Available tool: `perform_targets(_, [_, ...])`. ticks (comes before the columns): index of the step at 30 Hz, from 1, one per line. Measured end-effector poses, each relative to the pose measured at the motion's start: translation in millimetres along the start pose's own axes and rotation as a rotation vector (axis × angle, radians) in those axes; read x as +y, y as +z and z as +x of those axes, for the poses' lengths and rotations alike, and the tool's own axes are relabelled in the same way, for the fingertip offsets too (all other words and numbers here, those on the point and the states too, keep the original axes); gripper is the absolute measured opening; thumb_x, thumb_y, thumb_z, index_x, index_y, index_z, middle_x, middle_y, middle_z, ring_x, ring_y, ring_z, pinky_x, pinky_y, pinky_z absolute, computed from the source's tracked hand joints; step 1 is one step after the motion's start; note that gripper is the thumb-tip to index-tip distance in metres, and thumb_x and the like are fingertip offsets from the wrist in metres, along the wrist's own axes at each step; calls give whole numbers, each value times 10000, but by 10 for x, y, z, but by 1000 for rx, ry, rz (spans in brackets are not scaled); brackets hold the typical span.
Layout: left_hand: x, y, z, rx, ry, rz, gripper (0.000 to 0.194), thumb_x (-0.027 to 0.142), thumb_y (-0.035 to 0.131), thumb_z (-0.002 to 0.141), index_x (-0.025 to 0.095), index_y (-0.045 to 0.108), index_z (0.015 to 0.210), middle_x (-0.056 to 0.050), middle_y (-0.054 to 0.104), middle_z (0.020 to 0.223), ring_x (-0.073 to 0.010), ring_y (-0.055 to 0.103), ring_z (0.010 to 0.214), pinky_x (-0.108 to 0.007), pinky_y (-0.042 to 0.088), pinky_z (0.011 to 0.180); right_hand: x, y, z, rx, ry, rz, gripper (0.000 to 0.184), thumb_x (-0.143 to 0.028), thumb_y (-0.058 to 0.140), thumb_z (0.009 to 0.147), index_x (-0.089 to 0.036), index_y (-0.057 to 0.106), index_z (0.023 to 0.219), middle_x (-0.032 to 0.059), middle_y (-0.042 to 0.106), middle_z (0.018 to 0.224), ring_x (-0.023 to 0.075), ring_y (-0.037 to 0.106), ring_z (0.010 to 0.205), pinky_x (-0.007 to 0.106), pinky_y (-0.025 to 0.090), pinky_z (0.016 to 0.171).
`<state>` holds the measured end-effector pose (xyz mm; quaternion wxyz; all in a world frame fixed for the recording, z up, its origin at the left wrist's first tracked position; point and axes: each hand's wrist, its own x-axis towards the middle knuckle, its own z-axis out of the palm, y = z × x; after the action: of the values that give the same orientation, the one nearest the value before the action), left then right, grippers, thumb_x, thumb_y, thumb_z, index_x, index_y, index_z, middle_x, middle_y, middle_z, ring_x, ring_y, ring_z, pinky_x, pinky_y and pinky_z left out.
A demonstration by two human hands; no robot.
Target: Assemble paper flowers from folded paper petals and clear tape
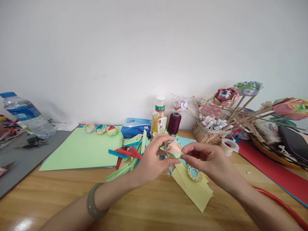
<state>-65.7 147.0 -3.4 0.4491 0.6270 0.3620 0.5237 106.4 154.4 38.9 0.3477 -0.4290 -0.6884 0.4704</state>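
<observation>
Between my two hands, above the table, is a small folded paper flower (174, 149), peach in the middle with pale green paper below. My left hand (154, 157) grips its left side, thumb below and forefinger above. At its right edge, my right hand (204, 158) pinches the green paper between thumb and fingertips. Yellow paper sheets (191, 189) lie under and in front of the hands, with a round yellow ring-shaped roll (195, 173) on them. Light blue paper (186, 141) shows behind the fingers. Folded strips of coloured paper (131, 155) are heaped just left of my left hand.
Green sheets (84, 150) carry several small paper flowers (112, 130). Along the wall stand a tissue pack (136, 127), a glue bottle (160, 117), a dark thread spool (174, 123) and a basket (209, 134) with paper flowers. White tape (228, 146) and red paper (271, 166) lie right; a water bottle (27, 114) leans left.
</observation>
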Motion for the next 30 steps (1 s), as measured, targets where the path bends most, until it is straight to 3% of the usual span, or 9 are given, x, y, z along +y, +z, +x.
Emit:
perform_targets(13, [23,25,-38,22,29,58,396,254,703,686,235,540,1046,-66,465,1124,-200,509,985,-279,508,749,16,42,-28,55,-41,-113,140,-294,568,746,-190,619,667,-10,598,606,120,539,547,221,418,489])
perform_targets(20, [58,47,-64,72,4,84,347,165,602,720,222,529,1055,-67,484,1120,-194,520,978,-239,526,674,15,53,-18,-25,-66,-68,113,-280,587,746,-193,658,744,4,657,673,136,588,615,244,474,581])
perform_targets(30, [62,68,-68,124,85,175,345,133,591,713,231,540,1040,-69,498,1108,-201,525,990,-235,540,653,-15,72,-17,31,56,16,146,-325,633,682,-192,682,719,12,679,664,144,606,584,251,485,529])
